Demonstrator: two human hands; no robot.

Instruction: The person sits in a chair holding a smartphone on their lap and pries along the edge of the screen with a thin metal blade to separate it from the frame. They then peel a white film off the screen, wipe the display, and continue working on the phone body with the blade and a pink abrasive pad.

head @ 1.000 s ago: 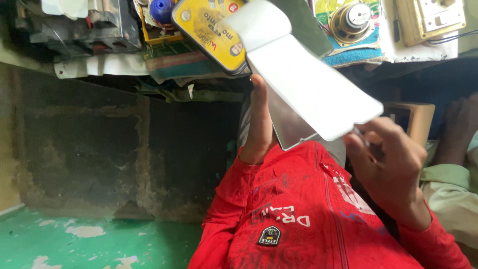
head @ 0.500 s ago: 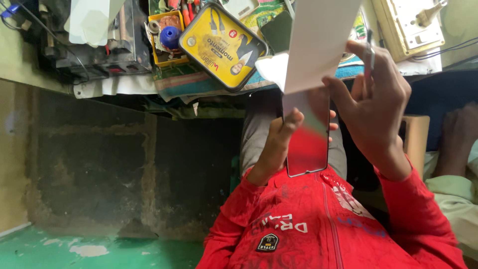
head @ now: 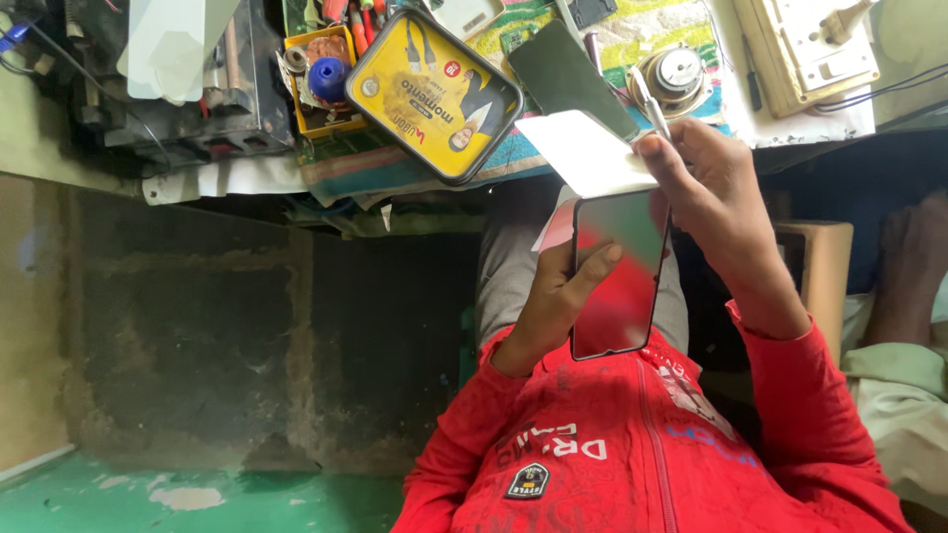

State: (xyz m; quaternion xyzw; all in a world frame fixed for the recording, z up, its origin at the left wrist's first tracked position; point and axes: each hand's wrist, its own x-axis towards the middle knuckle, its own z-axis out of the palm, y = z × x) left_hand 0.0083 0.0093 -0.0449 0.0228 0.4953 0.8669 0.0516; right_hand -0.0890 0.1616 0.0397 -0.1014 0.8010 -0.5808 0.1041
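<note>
My left hand (head: 558, 301) grips a black phone (head: 617, 281) by its left edge, thumb on the glossy screen, which reflects my red jacket. My right hand (head: 716, 192) is at the phone's top end and pinches a white sheet (head: 583, 153) that sticks out to the left above the phone. A thin silver pen-like tool (head: 649, 104) also pokes up from between its fingers. Both hands hover over my lap, just in front of the cluttered table edge.
On the table lie a dark green phone-shaped panel (head: 571, 77), a yellow tin with a black rim (head: 434, 94), a yellow tray of small tools (head: 321, 74), a round speaker (head: 676, 71), a beige switch box (head: 810, 49) and a black device (head: 188, 89). Another person's foot (head: 908, 262) rests at the right beside a wooden box (head: 820, 281).
The white sheet has swung from lying long across the phone to a short flap at its top end. My right hand has followed it up, and the phone's screen is now uncovered.
</note>
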